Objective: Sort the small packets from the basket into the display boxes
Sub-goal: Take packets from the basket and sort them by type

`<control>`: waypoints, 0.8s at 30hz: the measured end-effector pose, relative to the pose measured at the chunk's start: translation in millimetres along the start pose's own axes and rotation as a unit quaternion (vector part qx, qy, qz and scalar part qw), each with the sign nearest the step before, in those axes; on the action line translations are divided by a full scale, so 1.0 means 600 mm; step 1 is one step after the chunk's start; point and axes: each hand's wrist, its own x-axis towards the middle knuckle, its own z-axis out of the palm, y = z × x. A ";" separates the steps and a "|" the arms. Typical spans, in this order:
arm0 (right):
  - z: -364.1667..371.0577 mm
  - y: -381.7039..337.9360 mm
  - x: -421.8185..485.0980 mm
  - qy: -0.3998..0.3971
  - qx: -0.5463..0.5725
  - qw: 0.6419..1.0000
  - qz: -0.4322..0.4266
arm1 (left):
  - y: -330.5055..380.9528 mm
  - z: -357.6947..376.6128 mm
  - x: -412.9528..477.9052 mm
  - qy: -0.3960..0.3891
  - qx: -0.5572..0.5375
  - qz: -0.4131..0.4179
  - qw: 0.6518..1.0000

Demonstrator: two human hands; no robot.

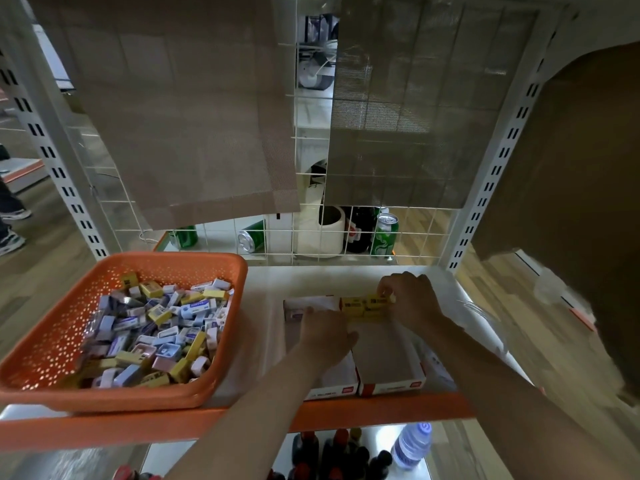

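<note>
A white metal shelf (pixel 270 306) with an orange front edge is seen from above, backed by a white wire grid (pixel 311 133) over which 2 grey mesh mats (pixel 194 109) are hung. Behind the grid, green drink cans (pixel 384 233), a white tub (pixel 325 233) and a dark bottle (pixel 360 230) are visible. On the level below, a clear water bottle (pixel 412 445) and dark-capped bottles (pixel 339 452) are stored.

An orange perforated plastic basket (pixel 173 261) is set on the left of the shelf, filled with a loose heap of small packets (pixel 159 327) in yellow, blue, white and pink. To its right, 2 white cardboard display boxes with red fronts are placed side by side, touching: the left display box (pixel 329 391) and the right display box (pixel 391 362).

A row of small yellow packets (pixel 363 304) is lined up at the far end of the right box. The right hand (pixel 412 299) is curled over the right end of that row, and the end packet is pinched by its fingertips (pixel 384 292). The left hand (pixel 325 336) is held over the left box, back upward, fingers pointed to the far end; whether anything is held beneath it cannot be told.
</note>
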 end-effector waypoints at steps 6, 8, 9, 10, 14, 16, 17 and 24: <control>0.017 -0.007 0.006 -0.003 -0.067 0.998 0.008 | 0.003 -0.001 0.003 0.007 -0.023 0.007 1.000; 0.019 -0.009 0.008 -0.005 -0.079 0.997 0.005 | 0.004 -0.003 0.002 0.005 -0.023 0.008 1.000; 0.020 -0.010 0.009 -0.005 -0.088 0.996 0.001 | 0.004 -0.003 0.002 0.005 -0.024 0.008 1.000; 0.021 -0.010 0.010 -0.004 -0.093 0.996 -0.004 | 0.004 -0.004 0.002 0.003 -0.028 0.009 1.000; 0.023 -0.014 0.008 -0.015 -0.052 0.999 -0.007 | 0.005 -0.006 0.002 -0.013 -0.048 0.008 0.999; 0.024 -0.017 0.007 -0.019 -0.031 0.999 -0.004 | 0.004 -0.008 0.003 -0.021 -0.047 0.009 0.999; 0.024 -0.018 0.007 -0.020 -0.032 0.999 -0.007 | 0.004 -0.008 0.004 -0.024 -0.047 0.008 0.999; 0.022 -0.021 0.007 -0.017 -0.067 0.997 -0.032 | -0.001 -0.006 0.004 -0.022 -0.050 0.011 0.998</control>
